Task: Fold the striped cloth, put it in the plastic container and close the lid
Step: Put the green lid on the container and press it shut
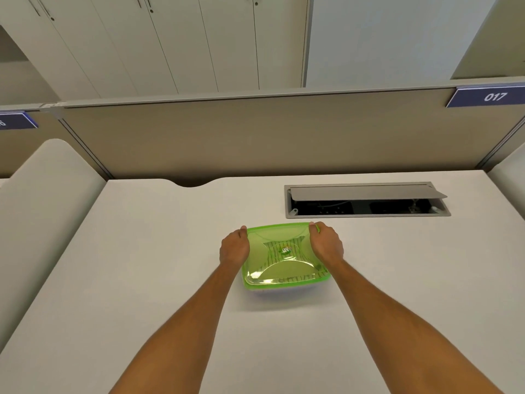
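on the desk [142,280] in front of me sits the container [287,287], with the green lid [279,237] laid over it and the striped cloth [274,253] showing through the clear top, already inside. my left hand [234,250] is curled over the lid's left edge and my right hand [326,244] over the right edge near the far corner, fingers bent down around the rim on both sides, so each has hold of the lid. i cannot tell how hard they press, nor whether the fingertips reach the tub beneath. folding and stowing look done; i judge this to be the closing step. the near edge of the lid looks seated, though i cannot be sure it has snapped. next i would press down along the far corners and sides until the rim catches all round, keeping the tub from sliding toward the cable hatch [366,200] beyond it.
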